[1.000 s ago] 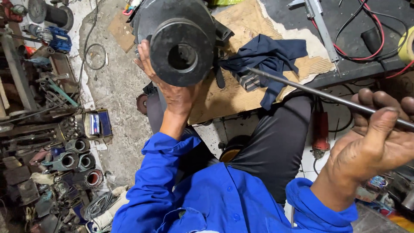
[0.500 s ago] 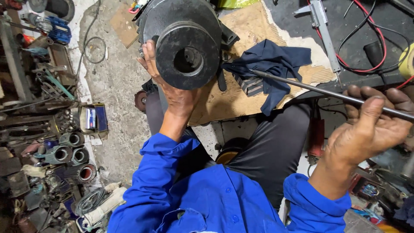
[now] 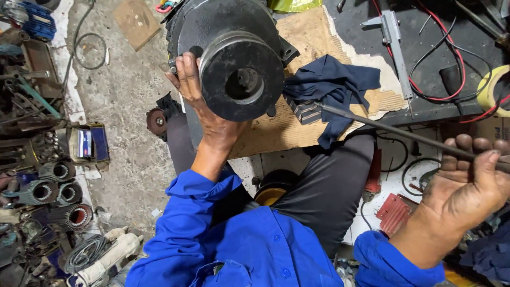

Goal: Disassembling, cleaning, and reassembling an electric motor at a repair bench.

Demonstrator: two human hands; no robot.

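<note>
Head view looks down on a person in a blue jacket and dark trousers. The left hand [image 3: 204, 109] lies flat with its fingers spread against the side of a black pulley [image 3: 241, 74], a thick round wheel with a hollow hub, which sits on the front of a dark motor housing [image 3: 212, 21] just above the hand. The palm presses on the pulley's rim; the fingertips reach the housing behind it.

The right hand [image 3: 467, 180] is closed around a long thin steel bar [image 3: 396, 131], fingers curled over it and thumb alongside. The bar runs up and to the left from this hand, and its square ridged head [image 3: 304, 110] rests just right of the pulley, on worn cardboard [image 3: 313, 37] and partly under a dark blue cloth [image 3: 329, 85].

Above the right hand lie a metal caliper [image 3: 396, 48], red and black wires [image 3: 441, 64] and a roll of yellow tape [image 3: 491, 87]. Between the two hands, lower down by the knees, stands a round black tin [image 3: 273, 191]; its inside shows yellow, though what is in it cannot be told. Left of the left hand, well apart on the floor, sits a small open box [image 3: 87, 143] with a blue item in it, and below that several motor stators [image 3: 56, 188] with copper windings.
</note>
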